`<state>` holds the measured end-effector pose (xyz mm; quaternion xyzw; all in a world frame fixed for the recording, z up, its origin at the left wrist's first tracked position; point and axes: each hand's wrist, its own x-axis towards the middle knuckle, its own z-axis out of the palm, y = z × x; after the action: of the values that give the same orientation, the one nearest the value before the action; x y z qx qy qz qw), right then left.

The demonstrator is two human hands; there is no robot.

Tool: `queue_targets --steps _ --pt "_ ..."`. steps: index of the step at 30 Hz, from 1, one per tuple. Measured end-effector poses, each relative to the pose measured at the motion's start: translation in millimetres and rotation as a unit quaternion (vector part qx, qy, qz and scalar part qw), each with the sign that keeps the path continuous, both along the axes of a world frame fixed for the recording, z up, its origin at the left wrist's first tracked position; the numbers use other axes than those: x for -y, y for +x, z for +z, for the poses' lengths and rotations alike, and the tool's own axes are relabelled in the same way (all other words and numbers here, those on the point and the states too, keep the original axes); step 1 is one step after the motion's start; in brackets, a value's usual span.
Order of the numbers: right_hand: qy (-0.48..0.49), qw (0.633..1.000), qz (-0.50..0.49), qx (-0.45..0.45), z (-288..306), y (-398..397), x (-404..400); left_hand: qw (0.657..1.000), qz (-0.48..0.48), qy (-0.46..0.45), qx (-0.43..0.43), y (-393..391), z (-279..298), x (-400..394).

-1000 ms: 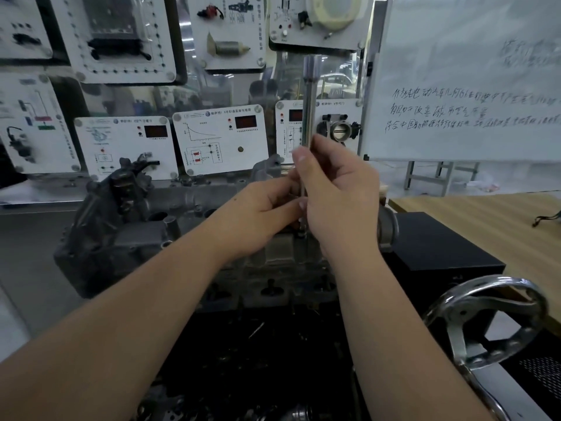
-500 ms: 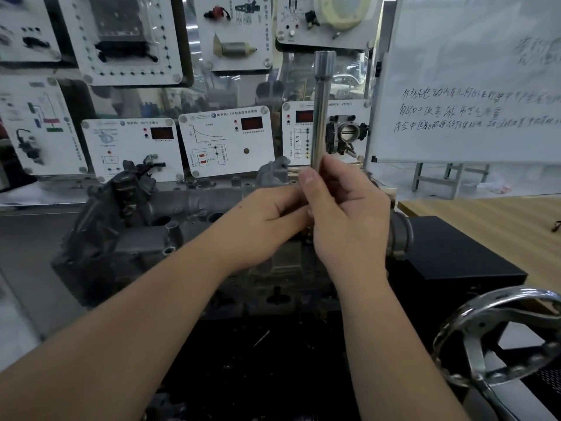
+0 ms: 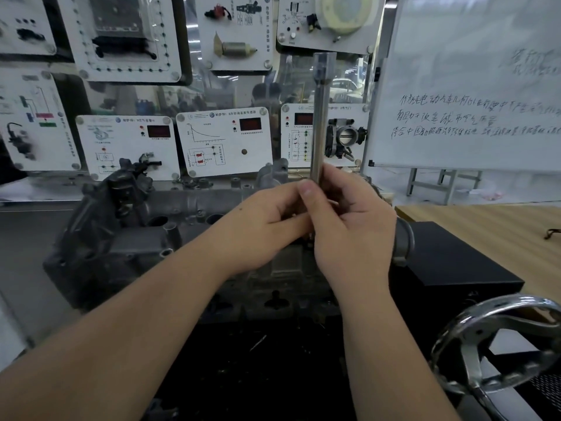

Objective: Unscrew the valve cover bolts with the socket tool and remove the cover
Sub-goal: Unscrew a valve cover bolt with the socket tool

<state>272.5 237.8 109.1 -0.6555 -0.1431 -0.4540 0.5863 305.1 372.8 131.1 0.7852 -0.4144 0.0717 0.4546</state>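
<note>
A long steel socket tool point(image 3: 321, 117) stands upright over the grey valve cover point(image 3: 133, 241) of the engine. My right hand point(image 3: 352, 226) grips the tool's lower shaft, thumb at the front. My left hand point(image 3: 267, 229) reaches in from the left and pinches the shaft just below the right thumb. The tool's lower end and the bolt under it are hidden behind both hands.
A chrome handwheel point(image 3: 498, 344) sits at the lower right, beside a black box point(image 3: 449, 262). A wooden table point(image 3: 491, 238) lies to the right. White training panels point(image 3: 224, 141) and a whiteboard point(image 3: 467, 86) stand behind the engine.
Both hands stay on the tool shaft and have shifted their hold slightly. The view has drifted a little, so the tool appears further right.
</note>
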Motion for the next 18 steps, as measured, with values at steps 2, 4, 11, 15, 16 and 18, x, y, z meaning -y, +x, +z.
queue_targets --steps 2,4,11,15,16,18 --pt "-0.001 1.000 0.003 -0.007 0 0 3 1.000 0.012 0.020 0.012 -2 2 -1" --pt "-0.006 1.000 0.017 -0.013 2 0 7 0.999 0.017 0.040 0.020 -1 2 -1" --pt "-0.072 0.997 -0.023 -0.007 0 -6 7 1.000 -0.003 0.027 -0.009 -2 2 1" --pt "-0.075 0.997 -0.031 0.008 0 -7 8 0.999 0.018 0.032 0.004 -2 3 -1" --pt "-0.076 0.997 -0.023 0.008 0 -7 10 0.999 0.017 0.038 0.007 -2 4 -1" --pt "-0.070 0.998 0.005 -0.002 0 -5 13 0.999 0.013 0.051 0.011 -3 5 -1"
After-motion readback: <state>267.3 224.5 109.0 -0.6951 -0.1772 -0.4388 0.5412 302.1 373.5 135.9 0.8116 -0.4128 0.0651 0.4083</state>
